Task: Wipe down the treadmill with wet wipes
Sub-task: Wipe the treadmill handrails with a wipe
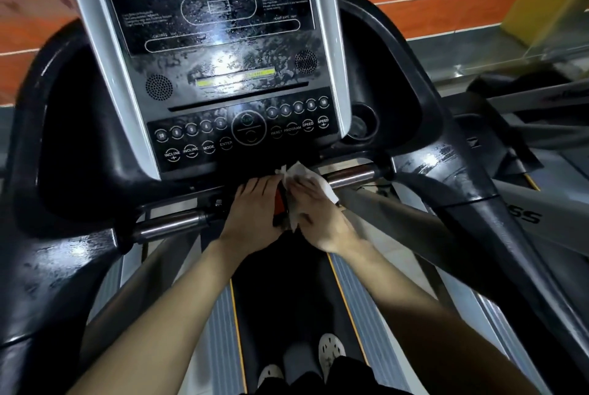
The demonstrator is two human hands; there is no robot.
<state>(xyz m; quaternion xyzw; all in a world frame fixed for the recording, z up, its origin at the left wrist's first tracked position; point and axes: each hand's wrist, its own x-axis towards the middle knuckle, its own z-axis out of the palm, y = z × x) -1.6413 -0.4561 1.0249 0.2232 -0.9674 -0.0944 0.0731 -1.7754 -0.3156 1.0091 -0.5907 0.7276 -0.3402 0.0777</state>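
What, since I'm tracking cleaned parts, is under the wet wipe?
The wet wipe lies over a red-orange part below the console, under the right hand; most of that part is hidden.

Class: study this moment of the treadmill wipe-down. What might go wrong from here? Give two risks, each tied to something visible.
1. The right hand presses the wet wipe beside the red part just under the button panel; moisture may seep into the controls, or a button may get pressed.
2. The shoes stand on the belt; if it started, the person might stumble.
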